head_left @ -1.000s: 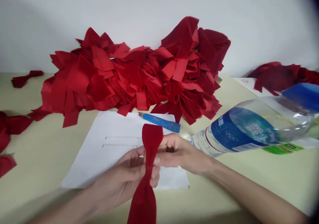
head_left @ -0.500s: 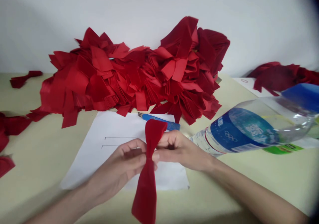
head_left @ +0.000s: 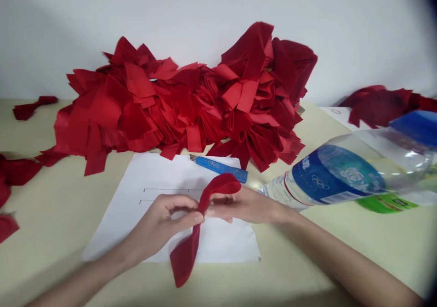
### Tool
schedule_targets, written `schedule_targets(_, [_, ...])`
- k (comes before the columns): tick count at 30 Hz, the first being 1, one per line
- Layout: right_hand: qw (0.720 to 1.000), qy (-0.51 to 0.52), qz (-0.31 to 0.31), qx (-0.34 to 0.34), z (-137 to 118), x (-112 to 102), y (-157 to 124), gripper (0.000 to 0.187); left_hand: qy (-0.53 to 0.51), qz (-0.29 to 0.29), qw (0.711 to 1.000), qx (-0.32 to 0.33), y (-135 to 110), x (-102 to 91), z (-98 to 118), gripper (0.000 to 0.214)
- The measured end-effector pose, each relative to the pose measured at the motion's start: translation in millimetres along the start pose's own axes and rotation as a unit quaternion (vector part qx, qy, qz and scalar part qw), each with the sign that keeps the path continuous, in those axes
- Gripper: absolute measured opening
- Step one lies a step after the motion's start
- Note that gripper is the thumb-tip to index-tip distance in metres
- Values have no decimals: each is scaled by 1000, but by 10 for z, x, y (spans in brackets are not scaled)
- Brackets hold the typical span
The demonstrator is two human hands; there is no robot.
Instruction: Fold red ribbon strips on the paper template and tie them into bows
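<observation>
A strip of red velvet ribbon [head_left: 186,257] is held up in front of me, pinched narrow at its middle. My left hand [head_left: 170,218] grips that waist from the left between thumb and fingers. From the right, my right hand [head_left: 244,204] pinches the same spot, its fingers partly behind the ribbon. The upper end curls over toward the right hand, while the lower end hangs down and to the left. Beneath the hands lies a white sheet of paper [head_left: 119,225] with ruled lines. A blue utility knife [head_left: 221,168] rests at the sheet's far edge.
A big heap of red ribbon pieces [head_left: 177,102] lies against the wall. On the right are a clear plastic bottle [head_left: 341,175] with a blue label, a green packet [head_left: 387,203] and more ribbon pieces [head_left: 378,104]. Loose red ribbons [head_left: 20,172] lie at the left.
The ribbon has turned from nearly upright and facing me to a slanted, edge-on position. Its upper end now bends right and its lower end has swung up and left. Both hands keep their hold.
</observation>
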State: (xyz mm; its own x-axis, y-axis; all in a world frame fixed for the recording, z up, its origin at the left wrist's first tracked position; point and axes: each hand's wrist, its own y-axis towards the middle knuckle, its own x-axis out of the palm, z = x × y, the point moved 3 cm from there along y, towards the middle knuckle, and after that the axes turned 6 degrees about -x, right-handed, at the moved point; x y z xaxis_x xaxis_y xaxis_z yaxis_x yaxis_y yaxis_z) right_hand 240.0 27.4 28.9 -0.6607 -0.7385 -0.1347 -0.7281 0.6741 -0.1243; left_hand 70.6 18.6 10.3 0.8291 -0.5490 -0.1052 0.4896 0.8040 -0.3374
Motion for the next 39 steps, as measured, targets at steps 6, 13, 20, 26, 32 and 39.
schedule_targets(6, [993, -17, 89, 69, 155, -282, -190, 29, -40, 49, 998, -16, 13, -85, -116, 16])
schedule_targets(13, [985, -59, 159, 40, 261, -564, -403, 29, -80, 78, 993, -23, -12, -199, -140, 14])
schedule_targets(20, [942, -186, 278, 7, 158, -645, -396, 31, -87, 68, 993, -33, -8, -231, -207, 17])
schedule_targets(26, [869, -378, 316, -51, 129, -480, 154, 36, -148, 96, 983, -42, 37, -272, -239, 19])
schedule_targets(32, [823, -480, 297, -67, 346, -349, 280, 25, -231, 138, 961, -57, 57, -353, -239, 20])
schedule_targets(39, [810, -514, 256, -115, 301, -207, 172, 19, -254, 162, 952, -53, 66, -401, -246, 19])
